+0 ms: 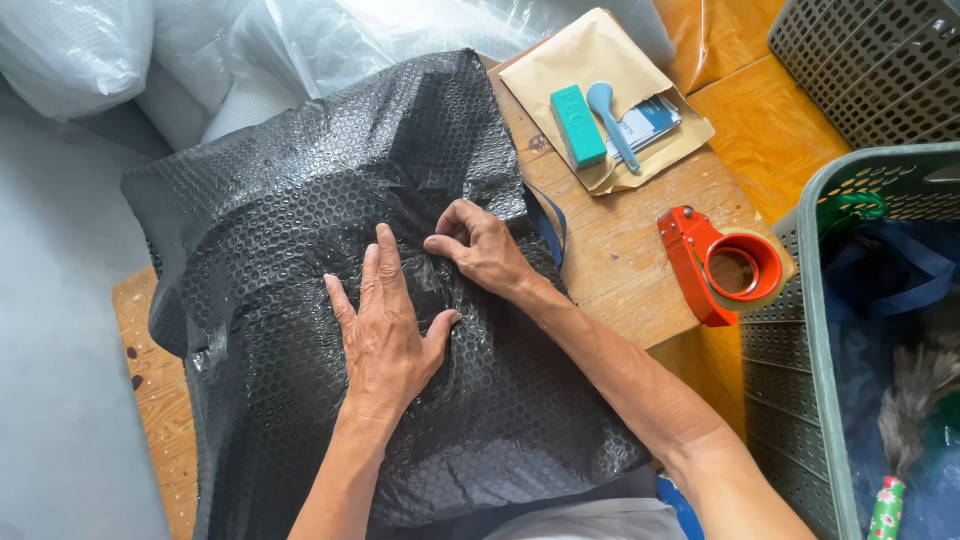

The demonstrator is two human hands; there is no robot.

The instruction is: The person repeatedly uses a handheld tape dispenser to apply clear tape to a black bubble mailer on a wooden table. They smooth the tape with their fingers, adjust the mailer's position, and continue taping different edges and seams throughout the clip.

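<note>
A large parcel wrapped in black bubble wrap (290, 190) covers most of a small wooden table (620, 250). My left hand (385, 325) lies flat on the middle of the wrap, fingers spread and pointing away from me. My right hand (485, 245) rests just beyond it, fingers curled, with the fingertips pressing a fold of the wrap. A dark blue strap (548, 222) peeks out from under the wrap's right edge.
A red tape dispenser (720, 265) sits at the table's right edge. A tan envelope (600, 95) at the far right corner carries a teal block (578, 125), a blue spoon (612, 122) and a small card. Grey-green baskets (815, 330) stand to the right, clear bubble wrap rolls (90, 50) behind.
</note>
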